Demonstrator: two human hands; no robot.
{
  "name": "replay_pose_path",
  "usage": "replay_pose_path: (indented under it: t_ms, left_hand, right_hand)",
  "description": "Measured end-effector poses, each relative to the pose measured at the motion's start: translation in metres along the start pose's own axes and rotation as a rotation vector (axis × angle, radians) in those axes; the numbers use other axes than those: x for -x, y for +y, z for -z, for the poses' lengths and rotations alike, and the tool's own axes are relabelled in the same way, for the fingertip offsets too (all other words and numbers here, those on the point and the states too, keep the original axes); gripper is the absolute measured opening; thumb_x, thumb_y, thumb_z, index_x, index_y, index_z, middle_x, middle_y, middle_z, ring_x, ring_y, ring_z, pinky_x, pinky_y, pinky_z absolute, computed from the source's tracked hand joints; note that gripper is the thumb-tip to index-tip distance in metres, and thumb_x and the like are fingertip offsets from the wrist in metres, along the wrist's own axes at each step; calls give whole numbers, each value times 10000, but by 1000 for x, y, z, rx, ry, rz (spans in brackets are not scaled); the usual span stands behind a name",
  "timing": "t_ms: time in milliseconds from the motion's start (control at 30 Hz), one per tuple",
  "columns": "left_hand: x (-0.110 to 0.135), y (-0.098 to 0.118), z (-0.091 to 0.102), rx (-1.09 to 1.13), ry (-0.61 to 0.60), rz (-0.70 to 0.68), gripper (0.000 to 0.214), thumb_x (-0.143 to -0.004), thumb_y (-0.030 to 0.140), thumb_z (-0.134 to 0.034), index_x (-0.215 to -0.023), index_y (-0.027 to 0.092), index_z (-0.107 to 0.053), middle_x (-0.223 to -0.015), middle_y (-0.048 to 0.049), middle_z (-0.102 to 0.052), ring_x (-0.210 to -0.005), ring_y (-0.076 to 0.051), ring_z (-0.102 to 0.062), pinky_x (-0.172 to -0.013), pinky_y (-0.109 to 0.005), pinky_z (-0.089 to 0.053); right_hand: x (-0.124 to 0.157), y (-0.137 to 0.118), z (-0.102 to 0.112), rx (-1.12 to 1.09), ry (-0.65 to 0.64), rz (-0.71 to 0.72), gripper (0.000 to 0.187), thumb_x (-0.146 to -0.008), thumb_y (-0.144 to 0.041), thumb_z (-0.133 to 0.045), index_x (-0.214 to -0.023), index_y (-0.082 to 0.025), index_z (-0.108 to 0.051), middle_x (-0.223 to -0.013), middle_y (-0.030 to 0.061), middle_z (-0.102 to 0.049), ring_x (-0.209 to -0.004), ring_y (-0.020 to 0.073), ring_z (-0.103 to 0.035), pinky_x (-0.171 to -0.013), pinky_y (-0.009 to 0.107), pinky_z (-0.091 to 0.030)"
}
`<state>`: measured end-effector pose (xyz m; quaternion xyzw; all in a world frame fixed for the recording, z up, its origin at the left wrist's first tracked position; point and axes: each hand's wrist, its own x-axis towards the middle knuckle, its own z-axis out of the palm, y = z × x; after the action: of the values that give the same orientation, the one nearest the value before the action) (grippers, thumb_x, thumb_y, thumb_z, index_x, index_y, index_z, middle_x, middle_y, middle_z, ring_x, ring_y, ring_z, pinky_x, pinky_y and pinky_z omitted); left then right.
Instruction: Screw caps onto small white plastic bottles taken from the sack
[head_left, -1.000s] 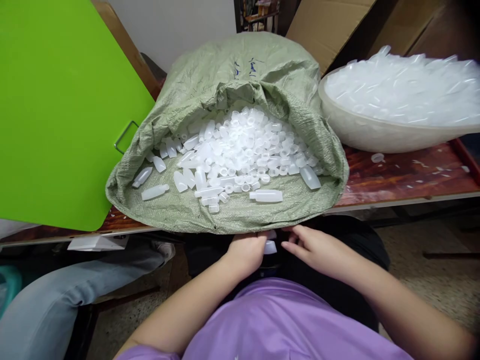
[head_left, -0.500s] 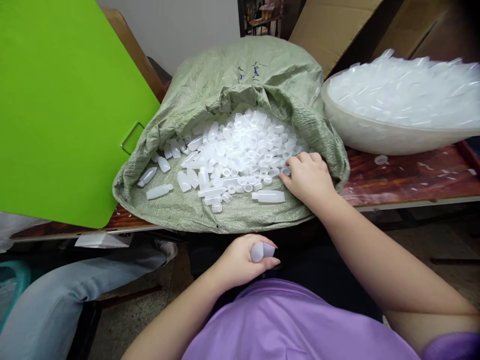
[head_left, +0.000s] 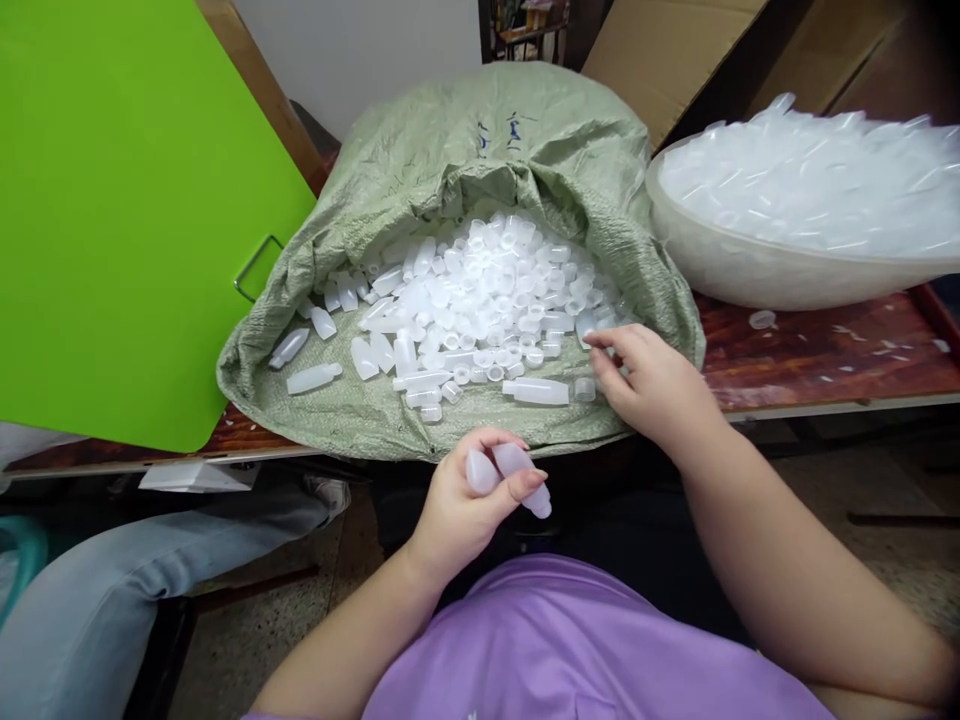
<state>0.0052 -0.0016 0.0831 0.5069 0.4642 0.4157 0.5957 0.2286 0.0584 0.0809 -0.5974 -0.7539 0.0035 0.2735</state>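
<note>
My left hand point(head_left: 469, 500) is closed around two small translucent plastic bottles point(head_left: 517, 468), held over my lap just in front of the sack. My right hand point(head_left: 652, 385) is at the right side of the sack's mouth, thumb and fingertips pinched at the end of another small bottle point(head_left: 586, 325). Below those fingertips sits a short clear plastic piece point(head_left: 584, 389), beside a bottle lying on its side point(head_left: 536, 391). A heap of similar white bottles point(head_left: 487, 290) spills from the open green woven sack point(head_left: 480, 110).
A wide translucent bowl point(head_left: 750, 270) heaped with clear plastic pieces stands on the red-brown table point(head_left: 825, 350) at right. A bright green board point(head_left: 135, 220) with a wire handle leans at left. Cardboard point(head_left: 667, 60) is behind. Another person's jeans-clad leg point(head_left: 127, 590) shows lower left.
My left hand has risen and turned, so the bottles in it show more of their length. My right hand has drawn back slightly toward me, with a bottle at its fingertips.
</note>
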Motion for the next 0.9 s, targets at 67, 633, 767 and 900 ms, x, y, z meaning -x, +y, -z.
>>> replay_pose_path:
  t_ms: [67, 633, 767, 900]
  left_hand:
    - [0, -2, 1, 43, 10, 3, 259, -684, 255, -752, -859, 163, -584, -796, 0, -633, -702, -97, -554, -659, -208, -450]
    - [0, 1, -4, 432, 81, 206, 369, -639, 273, -781, -922, 131, -592, -828, -48, -707, -704, -151, -668, -664, -245, -523]
    - [0, -4, -4, 358, 67, 172, 322, -721, 355, -712, -900, 129, -566, -686, -20, -681, -585, -136, -646, -587, -240, -511]
    - [2, -6, -4, 262, -52, 161, 295, -769, 376, -658, -886, 123, -564, -676, -30, -673, -524, -115, -611, -533, -223, -491]
  right_hand:
    - [7, -2, 4, -60, -88, -1, 294, -897, -311, -431, -1118, -180, -573, -1014, 90, -616, -826, 200, -607, -727, 312, -477]
    - [23, 1, 0, 7, -269, 257, 287, -888, -288, -480, -1120, -170, -602, -1012, 112, -631, -913, 246, -583, -814, 388, -470]
    - [38, -12, 11, -411, -89, 203, 252, -857, -274, -553, -1100, -223, -595, -1028, 83, -638, -931, 198, -614, -818, 329, -492]
    - [49, -26, 23, -668, -120, 238, 287, -806, -214, -632, -1089, -254, -603, -1004, 42, -682, -930, 174, -640, -822, 286, -511]
